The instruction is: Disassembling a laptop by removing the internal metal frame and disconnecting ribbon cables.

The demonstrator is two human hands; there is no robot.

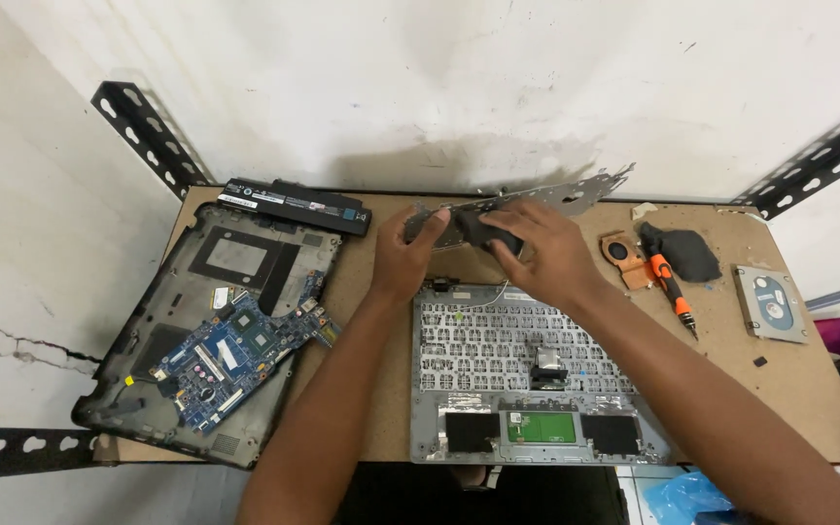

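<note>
Nearest the camera, both of my forearms reach forward over the grey laptop palm-rest shell [537, 449], which lies face down at the front edge of the brown particle-board tabletop [381, 408] with the silvery underside of its keyboard, two black patches and a small green circuit board exposed. My left hand [402, 255] and my right hand [546, 255] meet just beyond the far edge of that shell; together they grasp a thin perforated grey metal bracket plate [576, 192], held tilted off the table, its jagged right end projecting toward the white wall [459, 78]. Left-hand fingers curl around the plate's left end, while right-hand fingers close over a dark part at its middle; what that dark part is cannot be told. Left of my arms lies the dark grey laptop bottom case [148, 331], and a blue motherboard [235, 352] rests inside it. Beyond that case, a long black battery pack [294, 204] sits at the table's rear edge. To the right of my hands lie a copper-coloured cooling fan assembly [624, 258], a crumpled black cloth [687, 255] and an orange-handled screwdriver [673, 292], close together, with a silver hard drive [772, 303] farther right.
</note>
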